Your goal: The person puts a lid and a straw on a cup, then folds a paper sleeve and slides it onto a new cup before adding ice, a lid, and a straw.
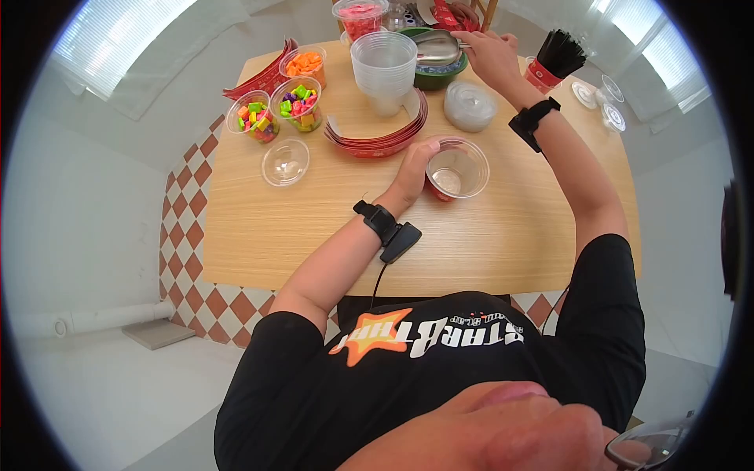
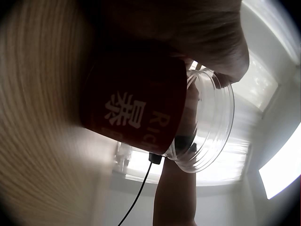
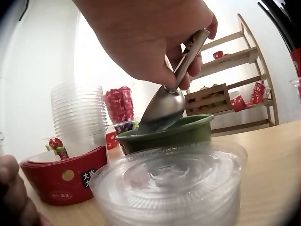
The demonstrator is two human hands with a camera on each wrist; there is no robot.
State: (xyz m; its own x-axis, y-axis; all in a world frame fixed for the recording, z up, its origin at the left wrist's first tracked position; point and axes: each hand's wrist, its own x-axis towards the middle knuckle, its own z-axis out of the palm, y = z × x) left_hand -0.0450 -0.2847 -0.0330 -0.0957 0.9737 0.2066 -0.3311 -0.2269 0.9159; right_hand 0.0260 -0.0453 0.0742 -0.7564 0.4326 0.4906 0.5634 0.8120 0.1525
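My left hand (image 1: 408, 177) grips the side of a clear plastic cup (image 1: 473, 179) wrapped in a red paper sleeve (image 2: 141, 106). This cup stands on the wooden table, and its inside shows nothing but the bottom. At the far side, my right hand (image 1: 493, 61) grips the handle of a metal scoop (image 3: 164, 107). The scoop's bowl end dips below the rim of a green bowl (image 3: 190, 129); what lies in that bowl is mostly hidden by the scoop. In the right wrist view, fingers and thumb wrap around the handle.
A stack of clear cups (image 1: 384, 67) stands by curved red sleeves (image 1: 381, 147). Cups of colourful pieces (image 1: 298, 106) and orange pieces (image 1: 305, 64) sit at the left, near a dome lid (image 1: 286, 162). Stacked lids (image 1: 470, 107) lie before the bowl; black straws (image 1: 561, 53) stand at right.
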